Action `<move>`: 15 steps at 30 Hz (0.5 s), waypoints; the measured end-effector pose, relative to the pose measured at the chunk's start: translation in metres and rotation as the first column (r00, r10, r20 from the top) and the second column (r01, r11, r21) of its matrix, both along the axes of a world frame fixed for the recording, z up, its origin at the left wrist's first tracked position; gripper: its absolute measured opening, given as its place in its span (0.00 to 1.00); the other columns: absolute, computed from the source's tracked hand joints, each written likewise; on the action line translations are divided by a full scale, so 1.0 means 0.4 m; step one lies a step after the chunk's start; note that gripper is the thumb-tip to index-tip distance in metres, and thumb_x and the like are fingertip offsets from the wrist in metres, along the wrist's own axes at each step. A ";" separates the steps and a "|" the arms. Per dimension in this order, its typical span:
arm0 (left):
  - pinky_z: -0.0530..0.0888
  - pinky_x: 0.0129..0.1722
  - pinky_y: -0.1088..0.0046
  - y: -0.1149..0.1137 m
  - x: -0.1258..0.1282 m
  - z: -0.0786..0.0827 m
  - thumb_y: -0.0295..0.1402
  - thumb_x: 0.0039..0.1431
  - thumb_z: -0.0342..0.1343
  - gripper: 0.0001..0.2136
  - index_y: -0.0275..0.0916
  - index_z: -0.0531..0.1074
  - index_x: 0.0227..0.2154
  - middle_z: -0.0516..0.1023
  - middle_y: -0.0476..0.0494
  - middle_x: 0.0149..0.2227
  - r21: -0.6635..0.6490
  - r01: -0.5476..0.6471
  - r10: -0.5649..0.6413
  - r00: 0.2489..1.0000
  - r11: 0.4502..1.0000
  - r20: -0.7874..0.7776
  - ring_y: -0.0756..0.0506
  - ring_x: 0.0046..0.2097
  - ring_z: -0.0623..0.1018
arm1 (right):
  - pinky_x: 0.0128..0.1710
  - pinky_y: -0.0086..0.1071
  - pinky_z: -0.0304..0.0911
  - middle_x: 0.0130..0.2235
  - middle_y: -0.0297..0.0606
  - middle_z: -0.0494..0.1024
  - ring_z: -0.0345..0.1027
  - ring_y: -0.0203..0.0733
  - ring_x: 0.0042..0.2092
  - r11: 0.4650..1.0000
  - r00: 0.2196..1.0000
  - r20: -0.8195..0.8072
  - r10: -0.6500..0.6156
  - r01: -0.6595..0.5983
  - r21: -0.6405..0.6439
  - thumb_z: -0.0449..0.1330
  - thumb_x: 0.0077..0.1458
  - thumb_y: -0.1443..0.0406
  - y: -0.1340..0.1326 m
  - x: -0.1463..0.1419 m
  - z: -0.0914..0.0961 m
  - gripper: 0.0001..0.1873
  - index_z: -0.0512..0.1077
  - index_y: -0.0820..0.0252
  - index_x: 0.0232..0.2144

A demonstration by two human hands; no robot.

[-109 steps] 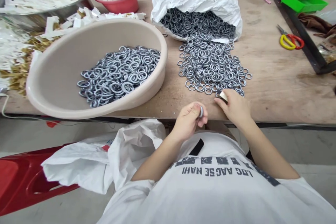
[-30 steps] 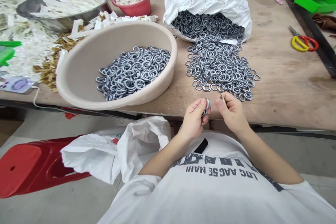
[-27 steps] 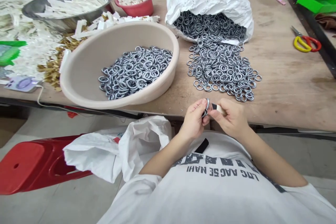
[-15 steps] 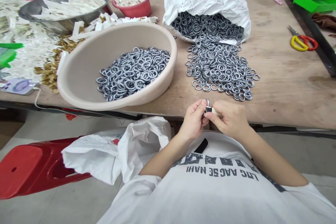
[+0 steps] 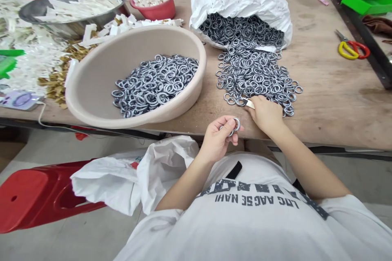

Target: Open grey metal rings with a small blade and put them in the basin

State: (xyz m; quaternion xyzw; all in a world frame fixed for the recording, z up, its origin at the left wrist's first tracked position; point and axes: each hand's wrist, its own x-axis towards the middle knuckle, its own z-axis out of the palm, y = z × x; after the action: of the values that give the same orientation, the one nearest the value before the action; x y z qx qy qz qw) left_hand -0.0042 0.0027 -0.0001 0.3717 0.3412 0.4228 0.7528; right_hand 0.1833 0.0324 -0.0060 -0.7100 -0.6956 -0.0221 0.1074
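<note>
Head-camera view looking down past a white printed T-shirt point(image 5: 245, 228) onto a wooden desk point(image 5: 330, 89). The left hand point(image 5: 219, 138), raised just off the desk's near edge at lower centre, is closed narrowly on a grey metal ring point(image 5: 236, 124), pinched between thumb and fingers; whether a second ring lies with it cannot be told. The right hand point(image 5: 266, 116) rests forward on the desk, its fingers closed on a small cream strip point(image 5: 248, 103), whose tip lies just beside the near edge of a loose pile of grey metal rings point(image 5: 255, 77). This pile runs out from the mouth of a white woven sack point(image 5: 239, 0) at upper centre. To its left, a wide beige plastic basin point(image 5: 92, 89) holds a further heap of rings point(image 5: 154, 85). Upper left: a steel basin point(image 5: 70, 22) and a red bowl point(image 5: 153, 10), both carrying white pieces, with white and tan scraps point(image 5: 52, 65) on the desk at far left. Upper right: scissors with yellow and red handles point(image 5: 350, 50) and a green plastic tray point(image 5: 367, 3). Lower left, below the desk: a white plastic bag point(image 5: 107, 179) beside a red stool point(image 5: 36, 200).
</note>
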 end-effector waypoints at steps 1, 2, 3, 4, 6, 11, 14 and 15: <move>0.70 0.21 0.80 0.009 -0.006 0.000 0.40 0.55 0.65 0.14 0.36 0.74 0.40 0.78 0.47 0.30 -0.005 -0.020 0.020 1.000 1.000 -0.002 0.55 0.21 0.72 | 0.28 0.34 0.44 0.42 0.46 0.77 0.71 0.45 0.33 1.000 1.000 0.005 -0.004 0.004 -0.018 0.57 0.63 0.58 0.003 -0.005 0.001 0.12 0.73 0.60 0.43; 0.71 0.21 0.79 0.018 -0.010 0.000 0.39 0.54 0.65 0.16 0.36 0.75 0.44 0.78 0.47 0.30 -0.019 -0.040 0.040 0.999 0.999 0.000 0.54 0.21 0.73 | 0.28 0.34 0.46 0.42 0.47 0.77 0.71 0.46 0.34 1.000 1.000 -0.015 -0.005 0.005 -0.026 0.56 0.63 0.61 0.004 -0.006 0.002 0.10 0.73 0.60 0.42; 0.72 0.21 0.79 0.024 -0.013 -0.001 0.38 0.54 0.65 0.18 0.37 0.74 0.46 0.79 0.47 0.30 -0.038 -0.058 0.058 0.998 0.998 0.005 0.54 0.22 0.73 | 0.29 0.34 0.48 0.42 0.47 0.77 0.71 0.46 0.35 1.000 0.998 -0.064 0.000 -0.001 -0.021 0.56 0.63 0.62 0.002 -0.005 0.005 0.09 0.73 0.60 0.41; 0.73 0.21 0.79 0.029 -0.014 -0.002 0.38 0.54 0.65 0.18 0.36 0.75 0.45 0.79 0.47 0.30 -0.062 -0.074 0.075 0.997 0.995 0.015 0.54 0.22 0.74 | 0.30 0.34 0.50 0.41 0.46 0.77 0.70 0.46 0.35 1.000 0.988 -0.151 0.014 -0.015 -0.006 0.56 0.62 0.62 -0.003 -0.002 0.007 0.08 0.72 0.60 0.40; 0.73 0.20 0.79 0.032 -0.007 -0.004 0.40 0.53 0.65 0.16 0.36 0.74 0.42 0.78 0.47 0.31 -0.108 -0.096 0.101 0.994 0.989 0.035 0.53 0.23 0.74 | 0.31 0.33 0.53 0.36 0.41 0.76 0.68 0.43 0.34 0.998 0.892 -0.446 0.066 -0.060 0.028 0.55 0.63 0.60 -0.023 0.001 0.012 0.08 0.71 0.58 0.36; 0.65 0.16 0.83 0.010 0.050 -0.016 0.45 0.52 0.66 0.18 0.38 0.72 0.38 0.74 0.50 0.30 -0.055 -0.089 0.090 0.996 0.995 0.017 0.55 0.23 0.70 | 0.23 0.28 0.54 0.27 0.28 0.66 0.56 0.32 0.23 0.985 0.149 -0.988 0.044 -0.171 0.018 0.54 0.63 0.49 -0.105 -0.048 0.014 0.17 0.64 0.56 0.33; 0.61 0.17 0.82 -0.005 0.075 -0.028 0.47 0.54 0.65 0.17 0.39 0.70 0.35 0.70 0.53 0.26 0.020 -0.120 0.120 0.993 0.993 0.005 0.56 0.22 0.66 | 0.23 0.27 0.56 0.25 0.27 0.65 0.57 0.31 0.23 0.989 0.025 -1.000 0.010 -0.149 0.006 0.57 0.61 0.49 -0.139 -0.090 0.011 0.17 0.64 0.55 0.32; 0.59 0.17 0.82 -0.008 0.077 -0.032 0.47 0.55 0.64 0.16 0.40 0.70 0.34 0.68 0.54 0.24 0.041 -0.133 0.133 0.991 0.990 -0.002 0.56 0.21 0.64 | 0.24 0.27 0.59 0.26 0.27 0.66 0.59 0.32 0.24 0.991 0.023 -1.000 0.019 -0.136 0.016 0.58 0.60 0.50 -0.143 -0.097 0.010 0.16 0.64 0.55 0.33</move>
State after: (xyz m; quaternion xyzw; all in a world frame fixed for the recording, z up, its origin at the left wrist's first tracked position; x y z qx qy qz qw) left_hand 0.0266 -0.0003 -0.0129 0.3643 0.3583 0.4780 0.7144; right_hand 0.1444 -0.0248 -0.0018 -0.4890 -0.4613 0.5139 0.5329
